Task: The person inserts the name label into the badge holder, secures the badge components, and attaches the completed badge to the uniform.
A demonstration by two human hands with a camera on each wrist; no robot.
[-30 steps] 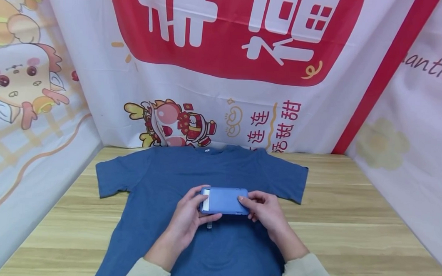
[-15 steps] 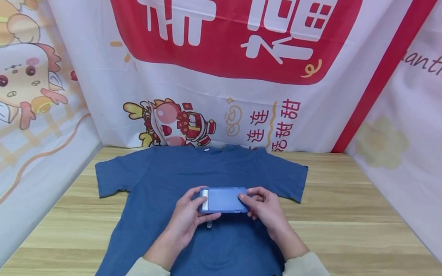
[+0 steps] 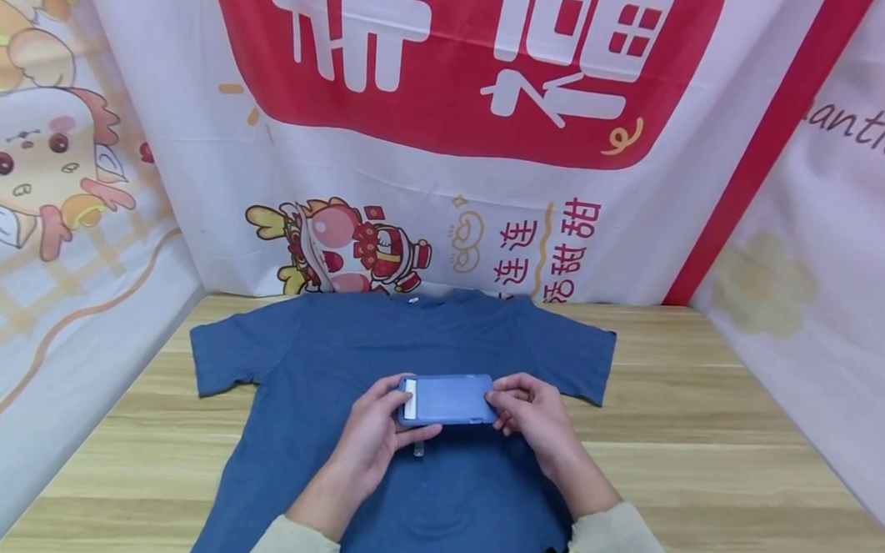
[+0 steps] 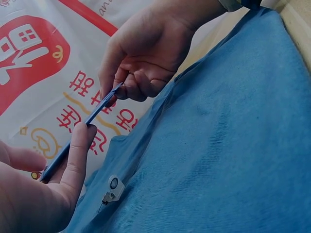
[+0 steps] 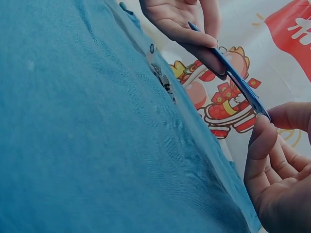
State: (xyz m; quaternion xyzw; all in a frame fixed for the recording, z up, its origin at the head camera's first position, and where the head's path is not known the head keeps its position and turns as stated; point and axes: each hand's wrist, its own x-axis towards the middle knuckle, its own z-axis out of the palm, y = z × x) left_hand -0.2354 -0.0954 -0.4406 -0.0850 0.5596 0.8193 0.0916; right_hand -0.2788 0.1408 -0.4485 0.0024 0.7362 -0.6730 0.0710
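A flat blue card holder (image 3: 453, 399) with a white strip at its left end is held up over a blue T-shirt (image 3: 430, 510). My left hand (image 3: 370, 436) grips its left end, thumb on the face and fingers beneath. At the opposite end, my right hand (image 3: 536, 423) pinches the edge between thumb and curled fingers. Both wrist views show the holder (image 4: 92, 116) edge-on and thin, tilted between the hands. Below it, a small metal clip with a snap-button tab (image 4: 114, 188) lies on the shirt.
The T-shirt is spread on a wooden table (image 3: 703, 457), its neck toward the back. Printed white cloth (image 3: 625, 236) hangs behind and along both sides. Black bands are partly visible at the wrists, by the light sleeves (image 3: 616, 540).
My right thumb has slid off the holder's face toward its right edge. The holder has shifted slightly left and up in the head view. My left hand keeps its grip.
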